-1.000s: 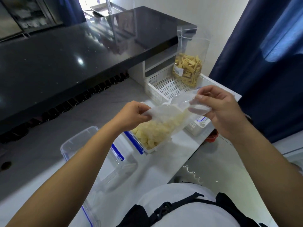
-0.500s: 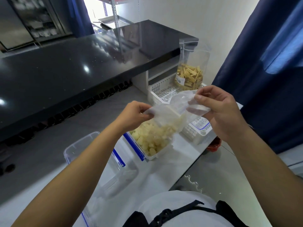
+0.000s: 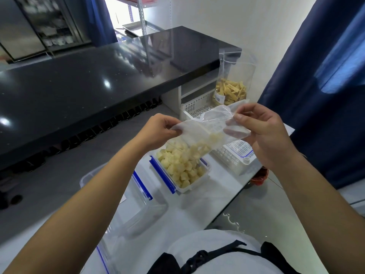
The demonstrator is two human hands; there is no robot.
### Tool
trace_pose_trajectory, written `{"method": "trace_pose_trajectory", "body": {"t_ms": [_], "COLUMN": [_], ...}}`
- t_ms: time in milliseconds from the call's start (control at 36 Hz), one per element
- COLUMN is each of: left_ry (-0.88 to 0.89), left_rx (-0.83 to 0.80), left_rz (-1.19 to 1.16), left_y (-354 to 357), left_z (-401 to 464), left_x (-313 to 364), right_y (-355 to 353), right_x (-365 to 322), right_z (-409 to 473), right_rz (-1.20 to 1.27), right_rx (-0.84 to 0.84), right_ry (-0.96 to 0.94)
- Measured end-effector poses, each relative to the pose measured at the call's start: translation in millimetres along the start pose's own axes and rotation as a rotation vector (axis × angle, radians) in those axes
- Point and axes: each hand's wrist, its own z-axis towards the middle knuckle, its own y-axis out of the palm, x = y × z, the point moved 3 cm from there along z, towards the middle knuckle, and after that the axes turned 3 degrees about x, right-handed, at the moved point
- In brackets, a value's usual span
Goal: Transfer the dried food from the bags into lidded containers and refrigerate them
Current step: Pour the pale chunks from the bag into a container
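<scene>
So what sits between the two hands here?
The head view shows a clear plastic bag stretched between the left hand and right hand, spilling pale food cubes.

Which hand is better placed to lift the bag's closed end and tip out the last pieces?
Probably the right hand: it pinches the bag at its raised end, above the container.

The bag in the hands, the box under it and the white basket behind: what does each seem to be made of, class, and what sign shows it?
Bag: thin clear plastic film, probably; it creases and the food shows through.
Box: rigid clear plastic with blue clips; its walls hold shape.
Basket: white moulded plastic, apparently matt, with a perforated pattern.
</scene>
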Motion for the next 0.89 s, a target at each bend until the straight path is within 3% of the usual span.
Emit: {"method": "trace_pose_trajectory", "body": {"t_ms": [889], "left_ry": [-0.015], "left_rx": [0.006], "left_rz": [0.080], "left_y": [-8.8], "left_z": [5.8], "left_x": [-9.8], "right_y": [-0.4], "right_x": [20.9], "right_z": [7.9], "right_rz": [-0.020], "right_rx": [0.053], "right_ry": [0.036]}}
